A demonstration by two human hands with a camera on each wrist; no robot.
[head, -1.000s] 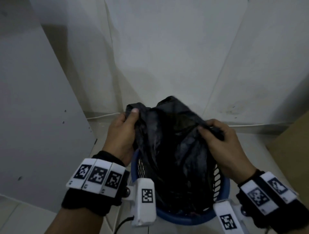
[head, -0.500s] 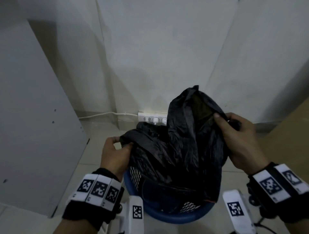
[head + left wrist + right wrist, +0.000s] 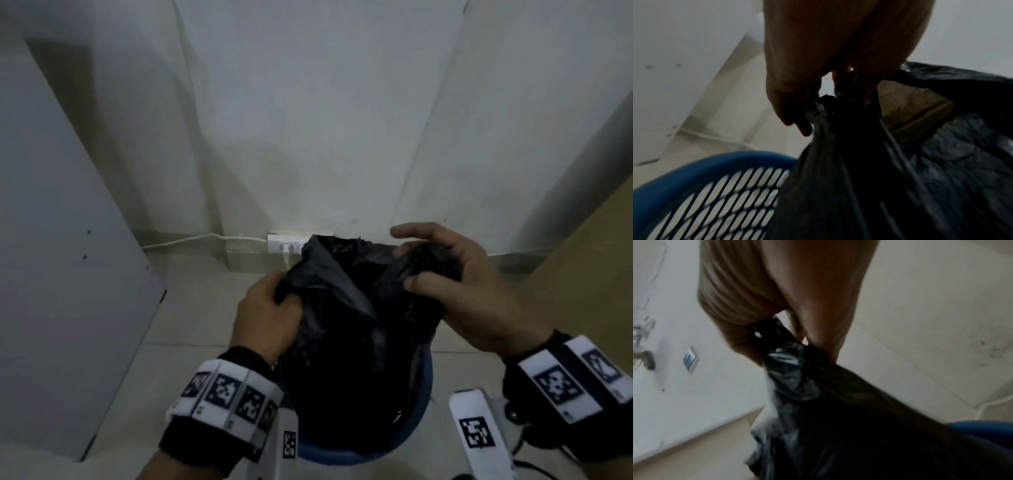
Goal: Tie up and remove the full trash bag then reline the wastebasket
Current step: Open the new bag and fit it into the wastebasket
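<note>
A black trash bag (image 3: 359,342) is seen standing in a blue wastebasket (image 3: 419,416) on the floor (image 3: 191,329), near the wall (image 3: 308,120). The top of the bag is pulled up above the basket's rim. The left side of the bag's top is held tight by the left hand (image 3: 267,315), with the fingers curled around a bunched bit of plastic. The right side of the top is held by the right hand (image 3: 459,291); the thumb and lower fingers are closed on a scrunched bit of plastic, and one finger is stretched out above it. The two hands are kept apart, with the bag's open top between them.

In the left wrist view, the blue rim and the slotted side of the wastebasket (image 3: 705,186) are seen under the left hand (image 3: 818,73), and something brown is seen inside the bag (image 3: 941,178).

A white power strip (image 3: 284,245) is seen on the floor by the wall, just past the bag. A white cord (image 3: 191,241) is laid along the wall to the left of it.
</note>
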